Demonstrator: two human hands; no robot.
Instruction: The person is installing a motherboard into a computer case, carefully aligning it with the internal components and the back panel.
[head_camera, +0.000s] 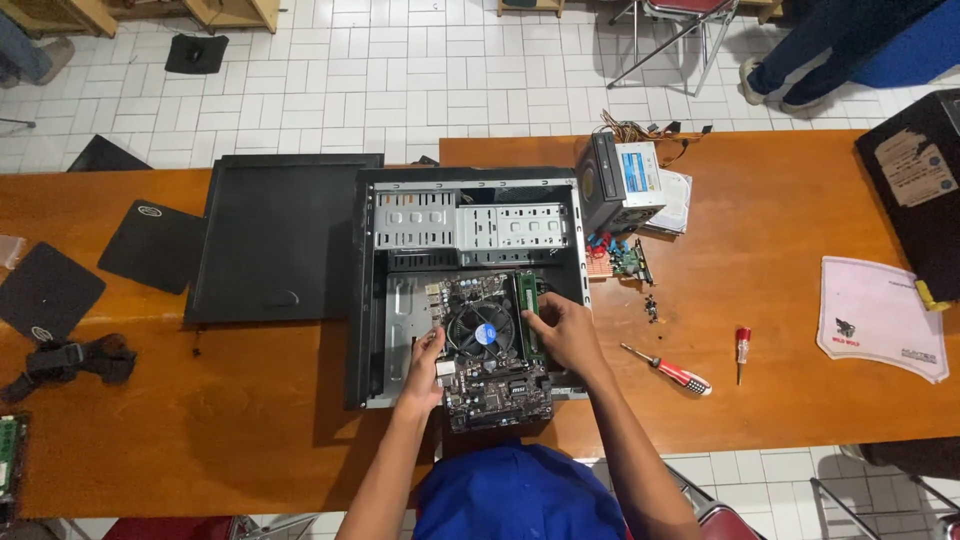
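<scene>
Gripping the motherboard by its two sides, I had my left hand curled on its left edge and my right hand pinching the right edge beside the green memory stick. It lay tilted in the near part of the open computer case, with its near edge jutting past the case. A black side panel lay just left of the case on the orange surface, a power supply at the far right corner, and two red-handled screwdrivers further right.
</scene>
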